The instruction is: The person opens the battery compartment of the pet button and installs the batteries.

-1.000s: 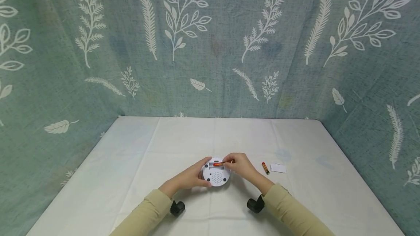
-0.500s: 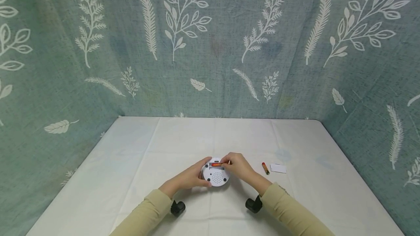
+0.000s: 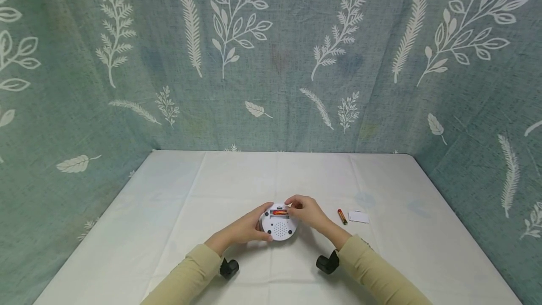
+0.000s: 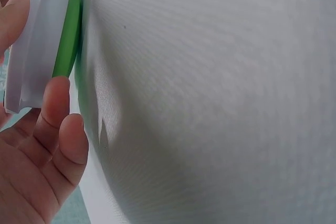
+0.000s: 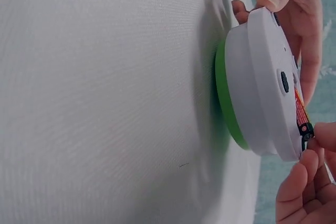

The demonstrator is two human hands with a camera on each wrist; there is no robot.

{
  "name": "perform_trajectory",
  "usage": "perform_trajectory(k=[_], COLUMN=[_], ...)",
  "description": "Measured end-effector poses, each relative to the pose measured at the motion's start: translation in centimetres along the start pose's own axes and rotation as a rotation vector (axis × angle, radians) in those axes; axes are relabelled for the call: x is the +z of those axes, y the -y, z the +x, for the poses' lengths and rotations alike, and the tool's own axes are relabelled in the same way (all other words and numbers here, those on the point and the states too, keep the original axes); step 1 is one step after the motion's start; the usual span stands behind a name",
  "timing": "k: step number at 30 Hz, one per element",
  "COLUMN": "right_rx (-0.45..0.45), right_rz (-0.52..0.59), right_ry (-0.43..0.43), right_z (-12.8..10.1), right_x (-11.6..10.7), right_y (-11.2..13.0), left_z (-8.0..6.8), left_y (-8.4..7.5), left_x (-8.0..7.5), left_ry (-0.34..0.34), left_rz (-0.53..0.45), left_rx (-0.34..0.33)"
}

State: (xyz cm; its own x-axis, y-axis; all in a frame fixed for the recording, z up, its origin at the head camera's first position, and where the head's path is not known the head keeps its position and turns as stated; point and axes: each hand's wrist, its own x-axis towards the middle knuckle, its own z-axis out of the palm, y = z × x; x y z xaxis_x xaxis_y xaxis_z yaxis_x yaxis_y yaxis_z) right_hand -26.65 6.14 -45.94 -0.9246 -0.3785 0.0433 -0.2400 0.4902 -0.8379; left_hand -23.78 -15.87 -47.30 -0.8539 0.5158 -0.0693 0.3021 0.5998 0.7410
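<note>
Where the white cloth-covered table [image 3: 178, 201] meets the leaf-printed backdrop [image 3: 271, 60], nothing but fabric; nearer the front edge, a round white device [image 3: 279, 224] lying back-side up, speaker grille and open battery bay showing, a green rim [image 5: 224, 103] underneath against the cloth. Gripped at its left edge by the left hand [image 3: 245, 229] — thumb curled over the top rim, fingers curled round the side. Set in the bay, a red-and-gold battery [image 3: 280, 212], lying crosswise, pinched at its right end by the bent fingertips [image 5: 294, 182] of the right hand [image 3: 306, 212]. To the right on the cloth, well apart from the device, a second battery [image 3: 342, 216] of the same colours, and just beside it a small white cover plate [image 3: 358, 217] — flat, touching neither hand. Beige sleeves [image 3: 372, 272] on both forearms, a dark wrist camera [image 3: 328, 263] under each
</note>
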Motion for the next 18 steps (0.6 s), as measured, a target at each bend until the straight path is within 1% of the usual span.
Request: perform_trajectory(k=[5, 9, 14, 18], right_rx=[0.082, 0.174, 0.297, 0.355], right_rz=[0.100, 0.165, 0.239, 0.314], right_ry=[-0.006, -0.006, 0.039, 0.075], right_z=[0.21, 0.26, 0.02, -0.07], right_x=[0.01, 0.03, 0.17, 0.19], right_y=[-0.33, -0.52, -0.59, -0.68], left_z=[0.00, 0.01, -0.09, -0.18], left_y=[0.06, 0.08, 0.07, -0.02], left_x=[0.00, 0.01, 0.03, -0.01], left_ry=[0.000, 0.000, 0.001, -0.001], left_rz=[0.004, 0.014, 0.018, 0.012], left_rx=[0.006, 0.001, -0.008, -0.002])
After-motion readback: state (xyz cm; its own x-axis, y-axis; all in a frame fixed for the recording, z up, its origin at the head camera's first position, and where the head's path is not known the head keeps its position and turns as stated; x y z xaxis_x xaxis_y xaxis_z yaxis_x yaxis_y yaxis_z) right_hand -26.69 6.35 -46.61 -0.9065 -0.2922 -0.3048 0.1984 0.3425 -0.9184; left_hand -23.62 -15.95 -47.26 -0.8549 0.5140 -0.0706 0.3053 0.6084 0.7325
